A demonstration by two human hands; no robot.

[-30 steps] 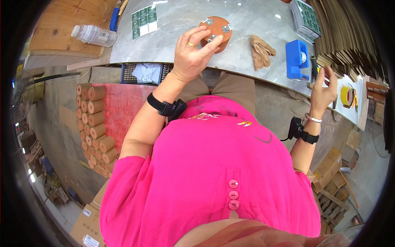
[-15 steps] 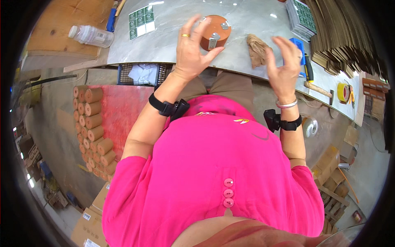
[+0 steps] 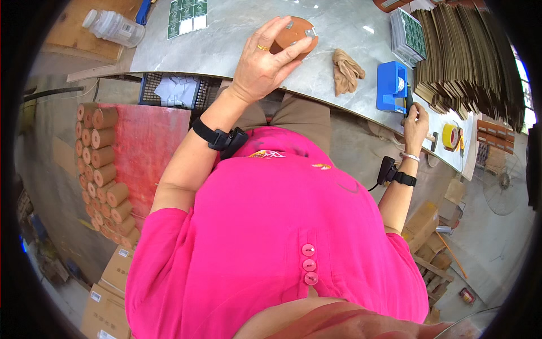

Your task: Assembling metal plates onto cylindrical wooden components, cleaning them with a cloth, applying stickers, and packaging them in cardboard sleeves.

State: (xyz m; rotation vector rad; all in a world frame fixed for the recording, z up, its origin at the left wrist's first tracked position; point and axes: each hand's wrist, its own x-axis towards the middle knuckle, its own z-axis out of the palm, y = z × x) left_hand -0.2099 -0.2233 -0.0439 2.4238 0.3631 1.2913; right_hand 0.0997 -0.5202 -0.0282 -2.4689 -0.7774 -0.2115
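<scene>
Round block (image 3: 298,31): It sits on the bench (image 3: 226,45) near the front edge, beneath your left hand (image 3: 259,68); a knock or a lopsided push could slide it toward the edge.
Metal clips (image 3: 311,33): Small pieces lie along the block's rim, within reach of your fingers; a careless sweep could shift one, should any be loose, and a fingertip could catch on its edge.
Blue dispenser (image 3: 388,87): It stands just beside the fingers of your right hand (image 3: 416,130); reaching with attention elsewhere could bump it or bring back the wrong thing.
Hammer (image 3: 433,140): Its head shows beyond your right hand, close to the bench edge; a brushing wrist could tip it off.
Crumpled cloth (image 3: 346,72): It lies between block and dispenser, where a low sweep of your right arm could snag it.
Left hand: Fingers parted in a broad hold over the block's top and near left side, with part of the top bare between them.
Right hand: Fingers bent and fairly close together at a dark handle (image 3: 409,100); whether you grip it or merely touch it, this view does not tell.
</scene>
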